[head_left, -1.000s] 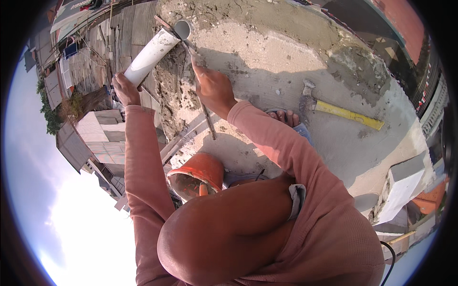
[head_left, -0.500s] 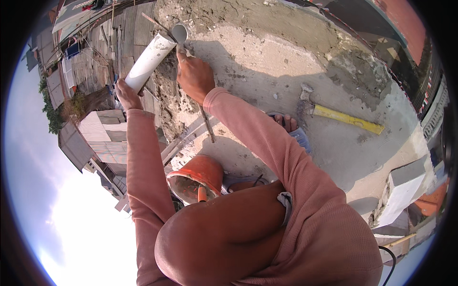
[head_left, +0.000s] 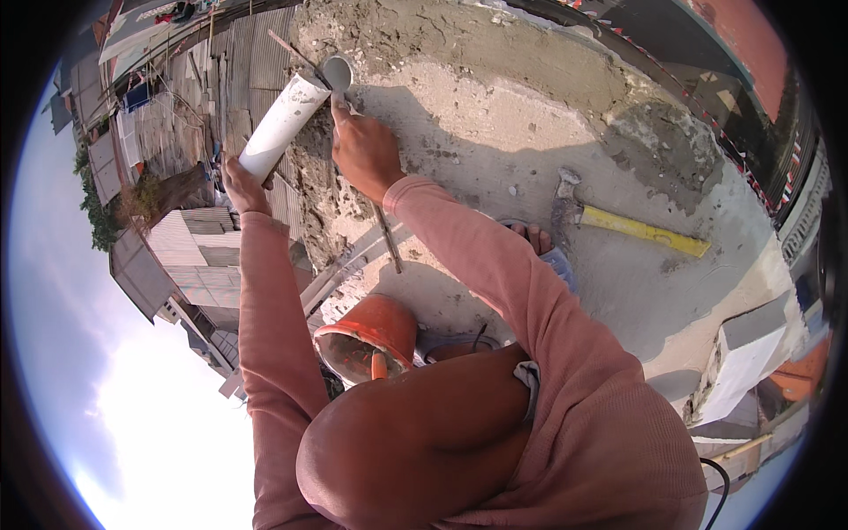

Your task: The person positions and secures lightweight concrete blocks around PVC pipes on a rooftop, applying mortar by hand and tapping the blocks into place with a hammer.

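My left hand (head_left: 245, 184) grips the lower end of a white pipe (head_left: 281, 126), which slants up to the right at the crumbly concrete edge. A grey round pipe opening (head_left: 337, 72) is beside its upper end, with a thin rod (head_left: 293, 48) crossing there. My right hand (head_left: 362, 150) has its index finger extended up to the rim of the opening; the other fingers are curled, and what they hold is hidden. Another length of rod (head_left: 387, 238) shows below that hand.
A yellow-handled hammer (head_left: 640, 230) lies right on the concrete slab (head_left: 618, 300). An orange bucket (head_left: 380, 322) with an orange-handled tool is by my knee. A white block (head_left: 742, 358) stands at lower right. Tin roofs (head_left: 185, 256) lie beyond the left edge.
My right hand first moved left and up to the opening, then slightly down. My left hand and the white pipe have shifted slightly down and right in view.
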The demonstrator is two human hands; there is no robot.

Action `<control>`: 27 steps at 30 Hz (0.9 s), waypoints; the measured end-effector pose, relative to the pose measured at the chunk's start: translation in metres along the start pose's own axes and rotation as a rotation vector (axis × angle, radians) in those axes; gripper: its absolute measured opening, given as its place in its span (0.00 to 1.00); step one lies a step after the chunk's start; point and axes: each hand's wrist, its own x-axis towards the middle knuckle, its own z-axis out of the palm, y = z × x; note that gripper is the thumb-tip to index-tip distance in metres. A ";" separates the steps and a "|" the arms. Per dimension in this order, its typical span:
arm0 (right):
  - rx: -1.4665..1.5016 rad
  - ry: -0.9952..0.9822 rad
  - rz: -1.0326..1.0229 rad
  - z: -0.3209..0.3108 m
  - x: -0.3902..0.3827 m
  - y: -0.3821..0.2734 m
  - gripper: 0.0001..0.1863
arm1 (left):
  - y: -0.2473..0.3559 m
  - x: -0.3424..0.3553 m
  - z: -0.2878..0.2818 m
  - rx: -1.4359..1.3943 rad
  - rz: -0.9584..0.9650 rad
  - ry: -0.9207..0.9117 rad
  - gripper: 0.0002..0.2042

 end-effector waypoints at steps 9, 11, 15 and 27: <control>-0.061 -0.089 0.087 -0.001 0.006 -0.006 0.38 | -0.001 0.003 0.000 0.030 -0.054 -0.040 0.21; -0.023 -0.049 0.045 -0.006 -0.031 -0.003 0.38 | -0.007 0.001 -0.010 0.082 -0.061 -0.030 0.21; -0.017 -0.073 0.000 -0.016 -0.036 -0.009 0.38 | 0.002 0.007 -0.014 0.065 -0.084 -0.004 0.21; 0.020 0.067 -0.010 0.010 -0.006 -0.007 0.29 | -0.005 0.020 -0.020 0.066 -0.242 -0.040 0.21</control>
